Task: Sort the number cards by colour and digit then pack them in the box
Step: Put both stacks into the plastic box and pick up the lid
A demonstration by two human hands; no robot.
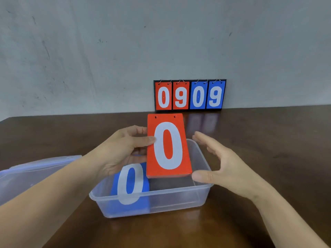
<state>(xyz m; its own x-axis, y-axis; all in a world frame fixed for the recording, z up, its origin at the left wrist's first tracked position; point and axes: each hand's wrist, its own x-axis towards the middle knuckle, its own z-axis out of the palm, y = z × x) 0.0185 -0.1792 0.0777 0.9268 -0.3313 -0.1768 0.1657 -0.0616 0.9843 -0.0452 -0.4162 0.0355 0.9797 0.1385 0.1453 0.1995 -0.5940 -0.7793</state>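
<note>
A stack of red number cards (168, 145) with a white 0 on top is held above the right half of the clear plastic box (179, 197). My left hand (123, 149) pinches its left edge, thumb on the front. My right hand (220, 163) is just right of the stack with fingers spread and straight, thumb near the bottom right corner, holding nothing. A stack of blue cards (131, 183), also showing a white 0, lies in the left half of the box.
The box's clear lid (35, 172) lies on the brown table at the left. A flip scoreboard (189, 95) reading 0 9 0 9, two red and two blue, leans against the grey wall at the back.
</note>
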